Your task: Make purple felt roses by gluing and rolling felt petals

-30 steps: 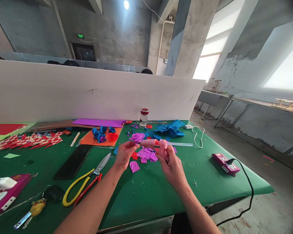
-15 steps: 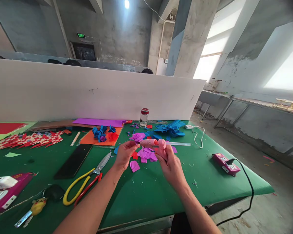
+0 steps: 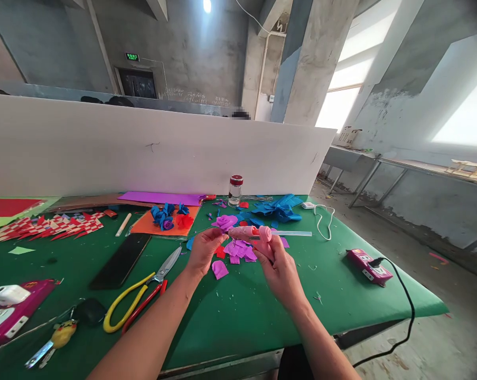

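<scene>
My left hand (image 3: 203, 252) is closed, its fingertips pinching a purple paper flower (image 3: 224, 221) from below, around its base. A pink hot glue gun (image 3: 242, 232) is gripped in my right hand (image 3: 281, 272), with its nozzle end pointing left, close to the flower. From the gun's back end a clear glue stick (image 3: 296, 233) juts out to the right. Whether the nozzle touches the flower I cannot tell. Beneath the gun lie several cut purple paper petals (image 3: 241, 252), a red scrap (image 3: 220, 252) and one separate purple petal (image 3: 220, 269).
Left of my arms lie large scissors (image 3: 145, 293), a black phone (image 3: 121, 262) and keys (image 3: 56, 338). Blue paper flowers (image 3: 162, 215) rest on orange paper. Behind stand a red-lidded jar (image 3: 235, 191) and a white partition (image 3: 162, 153). A power strip (image 3: 368, 267) with a black cord sits right.
</scene>
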`<state>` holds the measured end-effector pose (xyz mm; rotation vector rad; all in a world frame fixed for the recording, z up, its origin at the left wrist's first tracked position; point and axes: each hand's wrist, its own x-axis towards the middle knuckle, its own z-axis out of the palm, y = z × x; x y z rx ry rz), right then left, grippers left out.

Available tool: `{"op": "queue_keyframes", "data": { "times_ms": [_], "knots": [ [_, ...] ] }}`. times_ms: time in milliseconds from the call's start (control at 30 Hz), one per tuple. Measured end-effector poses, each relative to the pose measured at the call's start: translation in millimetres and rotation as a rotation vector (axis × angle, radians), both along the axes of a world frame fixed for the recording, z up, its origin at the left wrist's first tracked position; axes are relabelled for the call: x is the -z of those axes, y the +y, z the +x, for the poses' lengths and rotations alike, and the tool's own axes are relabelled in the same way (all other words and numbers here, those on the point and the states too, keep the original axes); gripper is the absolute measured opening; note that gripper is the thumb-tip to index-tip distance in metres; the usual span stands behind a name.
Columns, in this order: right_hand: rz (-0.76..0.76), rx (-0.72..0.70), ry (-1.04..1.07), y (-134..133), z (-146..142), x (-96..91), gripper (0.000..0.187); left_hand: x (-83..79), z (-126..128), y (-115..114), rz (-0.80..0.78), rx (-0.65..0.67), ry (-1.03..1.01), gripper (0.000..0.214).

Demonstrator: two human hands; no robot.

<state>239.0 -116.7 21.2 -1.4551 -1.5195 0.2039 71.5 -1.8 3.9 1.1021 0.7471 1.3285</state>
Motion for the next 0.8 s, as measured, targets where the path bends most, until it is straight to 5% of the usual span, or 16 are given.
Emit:
{"op": "queue_keyframes", "data": {
  "times_ms": [800],
  "knots": [
    [0.029, 0.067, -0.096, -0.5, -4.1, -0.1, 0.026, -2.2, 0.2, -1.5, -0.009, 0.022, -0.015, 0.020]
  ]
}}
